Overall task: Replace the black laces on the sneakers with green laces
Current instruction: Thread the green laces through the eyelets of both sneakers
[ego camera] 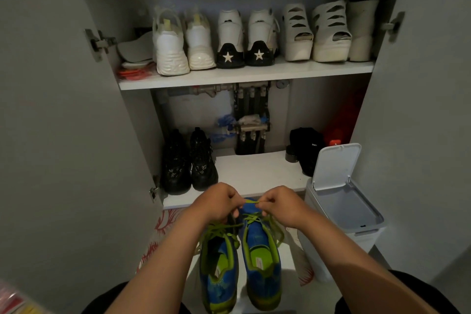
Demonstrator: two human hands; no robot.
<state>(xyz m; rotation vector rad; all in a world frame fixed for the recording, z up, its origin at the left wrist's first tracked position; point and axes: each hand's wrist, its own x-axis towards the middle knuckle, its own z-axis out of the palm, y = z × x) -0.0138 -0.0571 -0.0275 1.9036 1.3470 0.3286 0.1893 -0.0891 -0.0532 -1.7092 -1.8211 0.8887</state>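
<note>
Forearms reach in from the bottom edge, both hands meeting over the toe end of 2 blue sneakers with lime trim. The sneakers stand side by side, heels toward the camera, on a white mat with red print (153, 250) in front of an open cabinet (244, 79).

Left hand (219, 202): fingers curled, pinching one end of a short taut stretch of green lace (251, 201). Right hand (281, 205): fingers curled too, pinching the other end of that stretch. The lace runs level between the 2 hands, just above the right sneaker (262, 257). Green lacing crosses this sneaker's eyelets below the hands.

Left sneaker (219, 280) touches or nearly touches the right one and also carries green lacing, loose and loopy near its tongue. Cannot tell whether it is tied.

1 pair of black shoes (188, 163) sits on the lower shelf, and several white pairs (186, 41) line the upper shelf. White bin (341, 201), lid up, stands right of the sneakers.
</note>
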